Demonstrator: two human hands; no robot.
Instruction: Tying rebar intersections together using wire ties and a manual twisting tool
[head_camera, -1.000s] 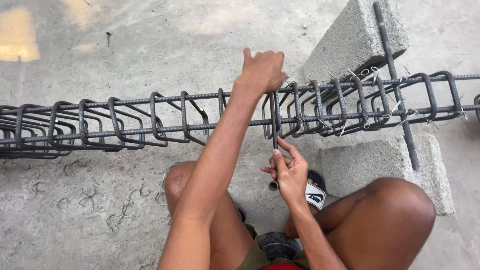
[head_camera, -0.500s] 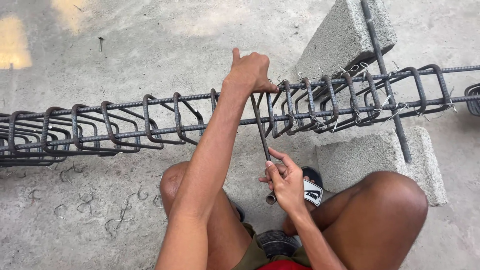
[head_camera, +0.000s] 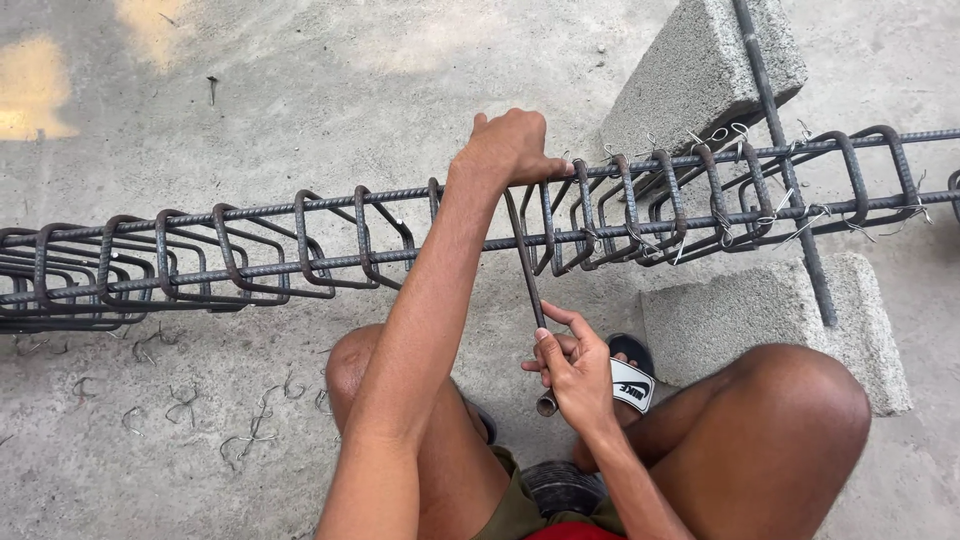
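Long rusty ribbed steel rebar cage (head_camera: 300, 250) lies across grey concrete floor (head_camera: 300, 90), its far end resting betw. two grey concrete blocks (head_camera: 700, 70). Left hand (head_camera: 510, 145) clamped over cage's top bar. Right hand (head_camera: 575, 365), just below cage, closed round thin dark metal tying rod (head_camera: 527, 275) whose tip reaches a stirrup. Rod looks stiff, light, prob. best held low on shaft. Cage looks heavy, rigid. Bent wire ties (head_camera: 250, 425) lie scattered below cage.
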